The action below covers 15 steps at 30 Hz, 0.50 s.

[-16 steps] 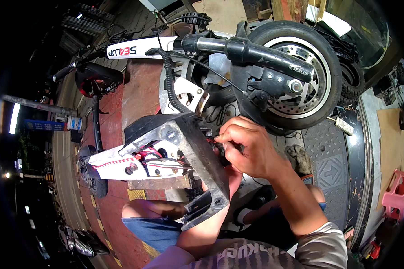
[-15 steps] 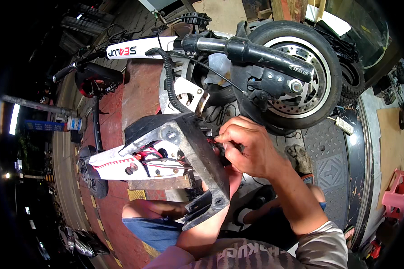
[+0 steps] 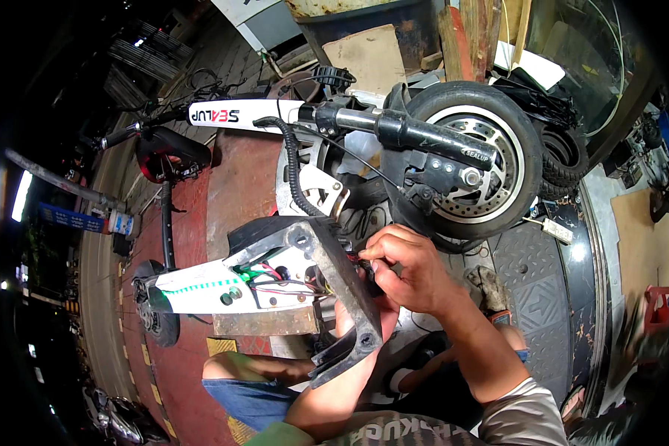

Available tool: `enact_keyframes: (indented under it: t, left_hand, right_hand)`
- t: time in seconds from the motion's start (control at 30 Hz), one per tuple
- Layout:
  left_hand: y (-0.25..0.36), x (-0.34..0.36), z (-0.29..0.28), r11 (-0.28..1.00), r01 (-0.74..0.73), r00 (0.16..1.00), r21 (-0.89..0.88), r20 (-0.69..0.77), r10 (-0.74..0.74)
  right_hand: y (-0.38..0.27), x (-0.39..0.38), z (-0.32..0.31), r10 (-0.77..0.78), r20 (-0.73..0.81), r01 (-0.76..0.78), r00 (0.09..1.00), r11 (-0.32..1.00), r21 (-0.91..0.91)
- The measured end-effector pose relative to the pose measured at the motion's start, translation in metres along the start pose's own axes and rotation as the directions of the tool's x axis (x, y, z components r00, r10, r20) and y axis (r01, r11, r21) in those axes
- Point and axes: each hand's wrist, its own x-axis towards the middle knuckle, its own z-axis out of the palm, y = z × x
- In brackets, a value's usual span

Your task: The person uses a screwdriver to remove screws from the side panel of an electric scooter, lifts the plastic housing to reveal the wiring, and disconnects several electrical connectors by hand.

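Note:
My left hand supports a scuffed black angular housing from behind and below, its fingers mostly hidden. My right hand, fingers pinched, holds thin red wires at the housing's right side; the exact end is too small to make out. Left of the housing lies a white scooter body with exposed wires and a small rear wheel. Above my hands a white scooter stem lies sideways, with a black fork, a ribbed cable sleeve and a large front wheel.
Behind the wheel are wooden planks, cardboard and stacked tyres. A white power strip lies right, near a pink stool. A grey cloth rests beside my right arm. A parked scooter stands lower left.
The camera view has shifted, putting the scooters and my hands lower in the picture. A green tint shows on the white body. Both hands keep much the same hold.

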Motion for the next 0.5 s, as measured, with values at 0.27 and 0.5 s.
enact_keyframes:
  t: [0.27,0.5]
  left_hand:
    - [0.001,0.004,0.002,0.99,0.049,0.992,0.13,0.112,-0.063]
    - [0.003,0.01,-0.001,0.919,-0.021,0.98,0.394,0.19,-0.059]
  right_hand:
    - [-0.003,-0.01,-0.011,0.067,0.024,-0.067,0.997,0.998,-0.001]
    - [-0.005,-0.02,-0.027,0.168,0.104,-0.166,0.98,0.986,-0.031]
